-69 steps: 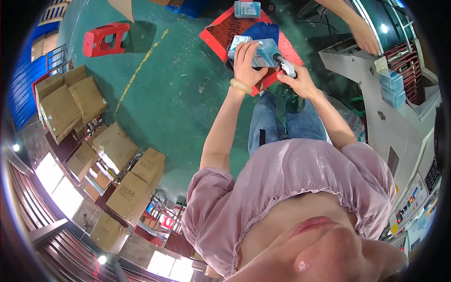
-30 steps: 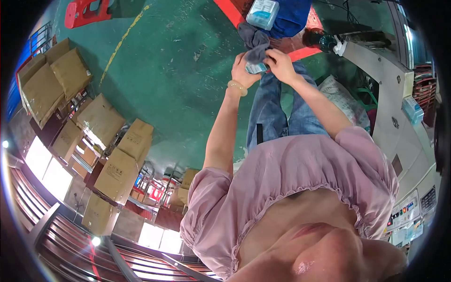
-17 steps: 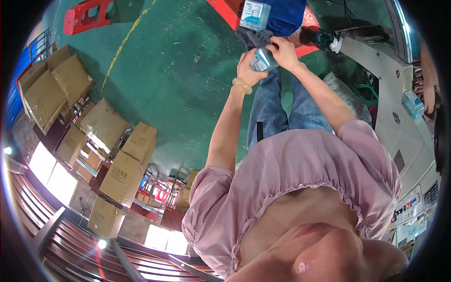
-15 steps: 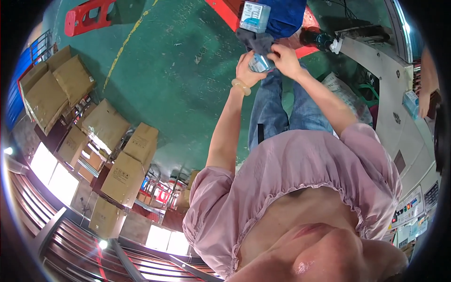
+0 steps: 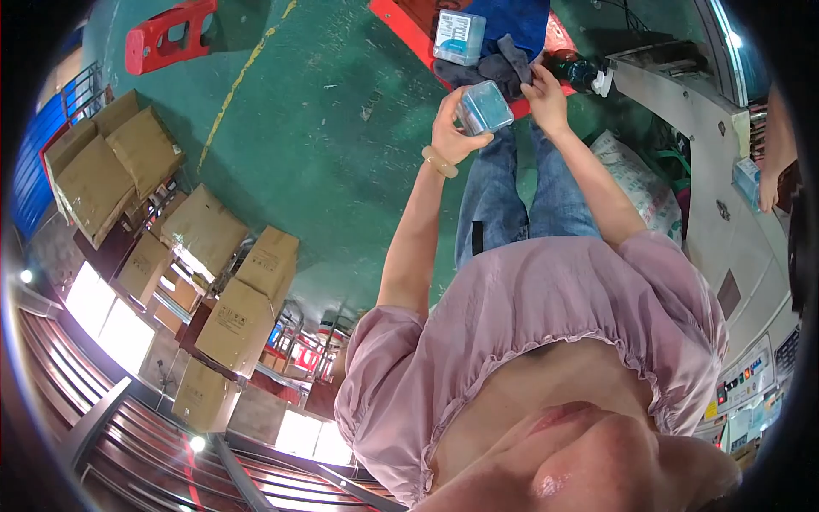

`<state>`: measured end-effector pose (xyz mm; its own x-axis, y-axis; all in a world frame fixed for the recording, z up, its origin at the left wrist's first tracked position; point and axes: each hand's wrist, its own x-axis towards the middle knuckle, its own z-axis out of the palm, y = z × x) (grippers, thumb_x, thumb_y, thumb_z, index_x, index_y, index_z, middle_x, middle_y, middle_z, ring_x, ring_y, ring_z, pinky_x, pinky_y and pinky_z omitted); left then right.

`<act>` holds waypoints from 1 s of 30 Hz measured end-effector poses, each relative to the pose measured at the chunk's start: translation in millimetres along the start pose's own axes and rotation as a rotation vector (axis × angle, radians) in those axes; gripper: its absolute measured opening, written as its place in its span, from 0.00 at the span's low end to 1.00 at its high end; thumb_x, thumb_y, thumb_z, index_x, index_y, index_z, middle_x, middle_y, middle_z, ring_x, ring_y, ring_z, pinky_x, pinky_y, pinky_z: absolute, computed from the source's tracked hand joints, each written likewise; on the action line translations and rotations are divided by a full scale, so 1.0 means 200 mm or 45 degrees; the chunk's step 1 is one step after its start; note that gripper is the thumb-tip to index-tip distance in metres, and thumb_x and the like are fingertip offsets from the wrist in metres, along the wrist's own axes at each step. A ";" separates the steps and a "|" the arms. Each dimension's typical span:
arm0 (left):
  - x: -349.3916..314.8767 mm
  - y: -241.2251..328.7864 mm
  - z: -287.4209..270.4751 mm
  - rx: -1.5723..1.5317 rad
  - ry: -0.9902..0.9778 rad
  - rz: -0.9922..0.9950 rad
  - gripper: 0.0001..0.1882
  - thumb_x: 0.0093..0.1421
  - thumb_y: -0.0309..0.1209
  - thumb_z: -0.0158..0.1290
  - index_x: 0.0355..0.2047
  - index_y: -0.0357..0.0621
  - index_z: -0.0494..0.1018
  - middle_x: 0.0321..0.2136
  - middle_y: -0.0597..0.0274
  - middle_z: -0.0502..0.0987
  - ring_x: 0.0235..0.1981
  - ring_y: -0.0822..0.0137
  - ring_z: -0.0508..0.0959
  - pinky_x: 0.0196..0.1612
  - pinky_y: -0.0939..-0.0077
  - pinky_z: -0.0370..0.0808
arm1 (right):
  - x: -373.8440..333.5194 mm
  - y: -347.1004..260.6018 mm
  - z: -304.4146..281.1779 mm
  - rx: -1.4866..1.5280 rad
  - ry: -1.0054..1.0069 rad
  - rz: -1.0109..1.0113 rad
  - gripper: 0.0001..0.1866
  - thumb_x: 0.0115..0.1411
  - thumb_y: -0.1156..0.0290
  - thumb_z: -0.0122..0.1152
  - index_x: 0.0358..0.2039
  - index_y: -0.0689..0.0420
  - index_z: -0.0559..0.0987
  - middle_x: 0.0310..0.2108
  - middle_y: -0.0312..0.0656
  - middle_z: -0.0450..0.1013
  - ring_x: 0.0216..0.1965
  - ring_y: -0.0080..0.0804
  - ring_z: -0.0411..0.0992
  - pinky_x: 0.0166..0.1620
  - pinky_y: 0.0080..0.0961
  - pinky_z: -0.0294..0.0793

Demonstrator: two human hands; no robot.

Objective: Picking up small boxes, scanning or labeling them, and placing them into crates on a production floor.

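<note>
While left hand grips small box, right hand hovers beside.

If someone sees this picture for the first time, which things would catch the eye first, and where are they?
First, the small blue-grey box at top centre, held in the left hand, with the right hand raised just right of it. Next, the stacked brown cardboard cartons along the left side, on the green floor. A red plastic stool lies at the upper left.
</note>
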<state>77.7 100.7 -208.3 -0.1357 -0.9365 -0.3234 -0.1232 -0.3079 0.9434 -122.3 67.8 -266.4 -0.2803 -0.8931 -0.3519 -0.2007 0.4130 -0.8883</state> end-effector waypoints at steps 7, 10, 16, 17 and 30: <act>-0.03 0.01 -0.02 -0.391 0.136 -0.188 0.47 0.32 0.21 0.67 0.57 0.42 0.61 0.51 0.61 0.65 0.52 0.66 0.69 0.48 0.72 0.73 | -0.11 -0.17 -0.03 -0.086 -0.238 -0.084 0.19 0.56 0.75 0.60 0.49 0.57 0.72 0.46 0.43 0.70 0.45 0.31 0.72 0.45 0.24 0.72; -0.03 -0.05 -0.09 -0.237 0.213 -0.139 0.47 0.32 0.23 0.68 0.57 0.41 0.61 0.51 0.59 0.66 0.52 0.65 0.69 0.50 0.70 0.72 | -0.07 -0.18 0.04 -0.390 -0.047 -0.361 0.18 0.55 0.73 0.61 0.47 0.57 0.73 0.46 0.44 0.71 0.43 0.36 0.73 0.44 0.28 0.72; 0.04 -0.04 0.02 0.485 0.249 -0.095 0.44 0.31 0.28 0.65 0.54 0.46 0.64 0.48 0.52 0.68 0.50 0.53 0.71 0.52 0.64 0.70 | 0.01 0.12 0.00 -0.522 -0.126 -0.059 0.12 0.54 0.71 0.61 0.38 0.60 0.75 0.29 0.45 0.76 0.31 0.44 0.74 0.38 0.30 0.72; 0.01 -0.04 -0.02 0.498 0.267 -0.106 0.44 0.31 0.28 0.65 0.54 0.46 0.64 0.48 0.52 0.68 0.50 0.53 0.71 0.52 0.64 0.70 | -0.06 0.00 0.04 -0.203 -0.274 -0.043 0.10 0.54 0.72 0.60 0.35 0.61 0.74 0.28 0.49 0.74 0.32 0.48 0.73 0.36 0.34 0.72; 0.05 0.07 0.11 0.626 0.275 0.085 0.38 0.31 0.28 0.62 0.50 0.48 0.68 0.47 0.53 0.69 0.49 0.52 0.71 0.51 0.64 0.71 | -0.10 -0.30 0.00 -0.243 -0.479 -0.187 0.10 0.52 0.67 0.60 0.27 0.61 0.73 0.24 0.55 0.71 0.28 0.55 0.72 0.30 0.38 0.69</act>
<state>52.4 91.2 -200.8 0.0400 -0.9804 -0.1928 -0.5739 -0.1805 0.7988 -105.2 60.7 -207.0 0.1184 -0.9328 -0.3404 -0.3925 0.2709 -0.8789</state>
